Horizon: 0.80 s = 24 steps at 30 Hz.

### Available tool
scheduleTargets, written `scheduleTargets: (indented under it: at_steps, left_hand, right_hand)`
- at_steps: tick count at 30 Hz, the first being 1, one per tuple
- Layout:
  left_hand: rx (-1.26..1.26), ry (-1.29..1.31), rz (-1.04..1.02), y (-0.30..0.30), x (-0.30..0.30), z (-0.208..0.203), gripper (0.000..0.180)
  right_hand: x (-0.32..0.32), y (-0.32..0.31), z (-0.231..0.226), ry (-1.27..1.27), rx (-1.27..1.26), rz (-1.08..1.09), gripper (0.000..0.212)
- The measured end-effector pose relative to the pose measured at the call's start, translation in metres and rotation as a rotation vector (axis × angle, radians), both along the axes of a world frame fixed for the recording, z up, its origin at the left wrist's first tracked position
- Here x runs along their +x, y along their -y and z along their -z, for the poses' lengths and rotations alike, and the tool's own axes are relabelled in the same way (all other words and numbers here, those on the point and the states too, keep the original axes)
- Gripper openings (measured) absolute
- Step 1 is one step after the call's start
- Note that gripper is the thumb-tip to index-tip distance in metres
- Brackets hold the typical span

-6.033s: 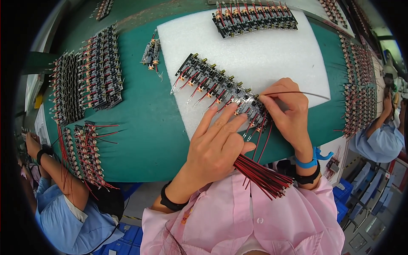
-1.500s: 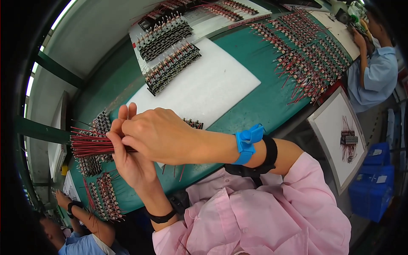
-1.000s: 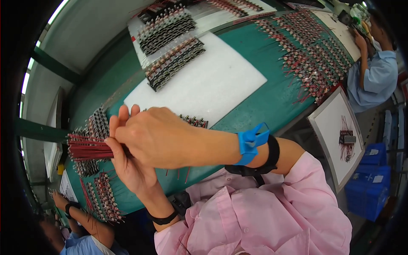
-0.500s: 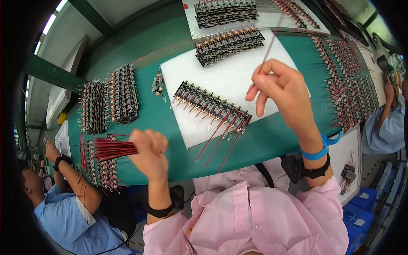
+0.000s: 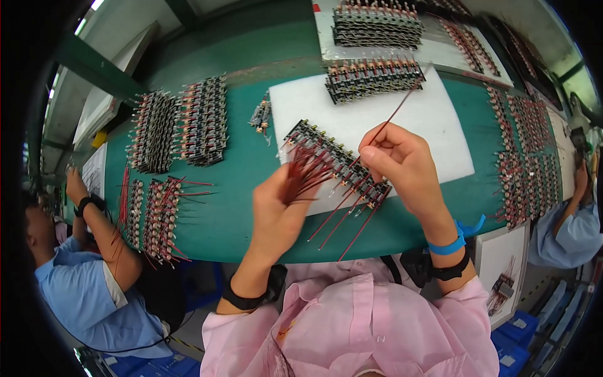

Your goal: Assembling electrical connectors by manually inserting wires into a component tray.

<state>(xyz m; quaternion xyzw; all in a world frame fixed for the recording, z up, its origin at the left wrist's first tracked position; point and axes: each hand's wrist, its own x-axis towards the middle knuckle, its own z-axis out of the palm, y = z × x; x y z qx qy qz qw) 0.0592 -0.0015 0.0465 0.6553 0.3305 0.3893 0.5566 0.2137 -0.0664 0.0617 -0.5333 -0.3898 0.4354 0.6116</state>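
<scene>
A bundle of dark red wires (image 5: pixel 306 174) is gripped in my left hand (image 5: pixel 276 210), its loose ends fanning out over the near left part of a circuit board strip (image 5: pixel 326 148). Between thumb and fingers of my right hand (image 5: pixel 402 166) I pinch a single red wire (image 5: pixel 400 108), which slants up and away to the right. My right hand is above the strip's right half. Several red wires (image 5: pixel 331 217) stick out of the strip's right end toward me. The strip lies aslant on a white foam sheet (image 5: pixel 449 147), partly hidden by both hands.
Stacked board strips (image 5: pixel 377 78) rest on the foam's far edge. More stacks (image 5: pixel 200 122) stand at the left, beside a small loose board piece (image 5: pixel 260 114). Wired boards (image 5: pixel 162 217) lie near left, others (image 5: pixel 527 157) at the right. Co-workers in blue sit at left (image 5: pixel 94 295) and right (image 5: pixel 565 213).
My left hand has swung right with the wire bundle, from the left table edge to the board strip. My right hand has come slightly lower, still pinching its wire. The view has shifted a little.
</scene>
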Motion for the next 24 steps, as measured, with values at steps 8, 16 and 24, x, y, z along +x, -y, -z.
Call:
scheduleTargets:
  at_steps: [8,16,24]
  left_hand:
    - [-0.115,-0.036,0.221,-0.001,0.008,-0.004,0.015]
    - [-0.089,-0.011,0.166,0.003,0.009,-0.001,0.009]
    - [-0.187,-0.003,0.159,0.004,0.008,0.002,0.003]
  right_hand:
    - [-0.008,-0.008,0.001,0.031,0.059,-0.100,0.004]
    - [-0.013,-0.009,0.013,0.190,0.011,-0.076,0.010]
    - [-0.009,0.000,0.012,0.160,-0.128,-0.175,0.009]
